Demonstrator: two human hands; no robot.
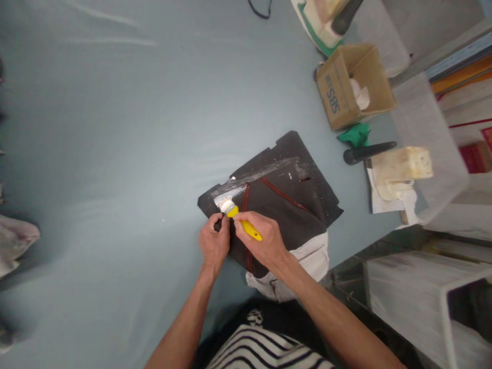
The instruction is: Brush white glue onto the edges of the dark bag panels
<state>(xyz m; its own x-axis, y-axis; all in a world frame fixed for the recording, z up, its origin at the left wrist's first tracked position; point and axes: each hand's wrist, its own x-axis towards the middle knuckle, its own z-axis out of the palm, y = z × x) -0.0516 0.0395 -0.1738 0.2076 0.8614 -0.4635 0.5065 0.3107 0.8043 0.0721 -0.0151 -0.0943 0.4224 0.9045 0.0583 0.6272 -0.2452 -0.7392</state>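
A yellow-handled paintbrush (pixel 251 230) is gripped in my right hand (pixel 265 238), its bristles down on the dark brown piece (pixel 286 205) and coated with a white paste. Beside the brush head, my left hand (pixel 215 241) pinches the left edge of that dark piece between thumb and fingers. White smears run along the piece's far edge, and reddish-brown strips (pixel 284 193) cross its surface. Whitish fabric (pixel 313 259) sticks out from under its near side. Whether the piece is leather or cloth I cannot tell.
A cardboard box (pixel 333 97) with white bits inside stands at the back right. Nearby are a green crumpled cloth (pixel 355 135), a dark-handled tool (pixel 367 152) and a pale block (pixel 403 166). Whitish fabric (pixel 17 238) lies at the far left of the grey-blue table (pixel 115 138).
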